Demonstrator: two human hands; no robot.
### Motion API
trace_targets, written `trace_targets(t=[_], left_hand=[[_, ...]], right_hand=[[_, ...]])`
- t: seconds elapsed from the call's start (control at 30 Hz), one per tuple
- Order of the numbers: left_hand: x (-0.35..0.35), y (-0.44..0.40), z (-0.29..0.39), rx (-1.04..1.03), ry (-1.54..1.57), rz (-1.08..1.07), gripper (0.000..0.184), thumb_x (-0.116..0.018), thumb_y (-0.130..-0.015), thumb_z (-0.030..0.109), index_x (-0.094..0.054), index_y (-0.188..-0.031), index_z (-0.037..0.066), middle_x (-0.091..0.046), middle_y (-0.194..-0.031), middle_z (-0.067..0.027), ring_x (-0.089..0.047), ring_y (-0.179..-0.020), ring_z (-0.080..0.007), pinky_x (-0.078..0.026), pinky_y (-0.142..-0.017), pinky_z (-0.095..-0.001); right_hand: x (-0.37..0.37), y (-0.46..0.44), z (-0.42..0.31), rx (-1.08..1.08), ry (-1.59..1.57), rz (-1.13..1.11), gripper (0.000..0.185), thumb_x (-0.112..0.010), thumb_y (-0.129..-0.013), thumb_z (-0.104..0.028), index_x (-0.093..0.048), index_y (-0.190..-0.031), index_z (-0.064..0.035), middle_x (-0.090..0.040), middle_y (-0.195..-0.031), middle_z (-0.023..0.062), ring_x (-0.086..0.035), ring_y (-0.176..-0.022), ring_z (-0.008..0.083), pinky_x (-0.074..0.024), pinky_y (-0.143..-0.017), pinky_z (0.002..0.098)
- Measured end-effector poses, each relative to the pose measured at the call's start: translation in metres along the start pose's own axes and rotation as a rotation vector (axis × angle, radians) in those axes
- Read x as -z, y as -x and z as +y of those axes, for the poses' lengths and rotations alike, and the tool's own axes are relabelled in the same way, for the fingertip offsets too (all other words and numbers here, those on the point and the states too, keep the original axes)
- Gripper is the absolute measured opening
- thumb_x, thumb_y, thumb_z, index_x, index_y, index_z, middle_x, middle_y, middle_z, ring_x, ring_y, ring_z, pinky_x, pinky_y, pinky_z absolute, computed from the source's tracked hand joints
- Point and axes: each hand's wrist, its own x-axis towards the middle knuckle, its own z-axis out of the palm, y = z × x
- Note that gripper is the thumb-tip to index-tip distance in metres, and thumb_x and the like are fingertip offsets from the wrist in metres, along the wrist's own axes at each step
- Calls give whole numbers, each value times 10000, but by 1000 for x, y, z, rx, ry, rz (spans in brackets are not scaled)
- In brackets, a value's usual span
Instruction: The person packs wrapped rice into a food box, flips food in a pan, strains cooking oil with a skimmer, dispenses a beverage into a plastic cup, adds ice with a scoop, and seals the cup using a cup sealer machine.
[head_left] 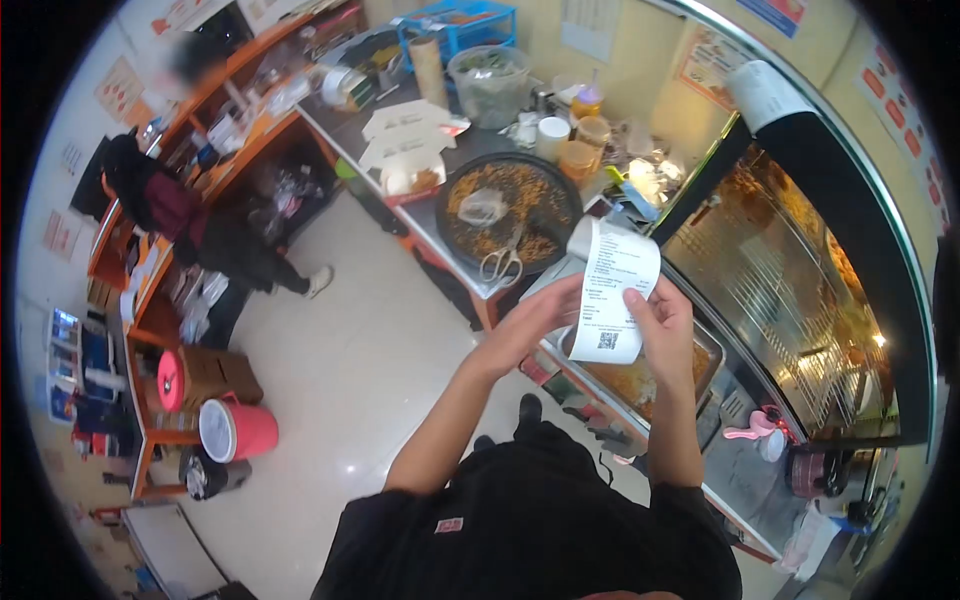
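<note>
A long printed receipt (612,285) with a QR code near its bottom is between my two hands, its top end curling over. My right hand (664,325) pinches its right edge, with the thumb on the printed face. My left hand (540,318) is at the left edge, its fingertips partly hidden behind the paper. Just beyond the receipt, scissors (502,264) rest at the rim of a large round black tray (455,235) of browned crumbs. A crumpled clear plastic bag (483,207) lies on those crumbs.
An open food box (412,178) and a tub of greens (488,88) stand behind the tray. At right is a lit glass display cabinet (770,270); below my hands sits a metal tray (705,378). Another person (185,205) stands at the left shelves, near a pink bucket (250,428).
</note>
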Motion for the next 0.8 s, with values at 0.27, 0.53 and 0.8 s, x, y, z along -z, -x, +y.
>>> trace_targets(t=[0.27, 0.53, 0.8], left_hand=[[-9, -50, 27, 72, 502, -29, 627, -381, -998, 413, -243, -1460, 12, -403, -1424, -206, -464, -1266, -369, -441, -1021, -478], [-9, -27, 39, -42, 783, -84, 626, -373, -996, 404, -202, -1482, 48, -317, -1484, -187, -470, -1251, -388, -446, -993, -539], [-29, 32, 3, 35, 812, 32, 590, -335, -1010, 402, -290, -1439, 0, -401, -1441, -172, -533, -1187, -351, -452, -977, -527]], right_hand=[[-27, 16, 24, -187, -41, -75, 253, -567, -924, -11, -546, -1163, 69, -662, -1008, 102, -640, -853, 106, -522, -732, 234], [-29, 54, 32, -360, 45, -102, 106, -636, -910, -104, -611, -968, -20, -618, -704, -5, -534, -561, 32, -399, -485, 173], [-21, 149, 33, -391, 113, -9, 71, -640, -903, -91, -620, -909, -23, -581, -673, -39, -542, -599, 35, -419, -524, 189]])
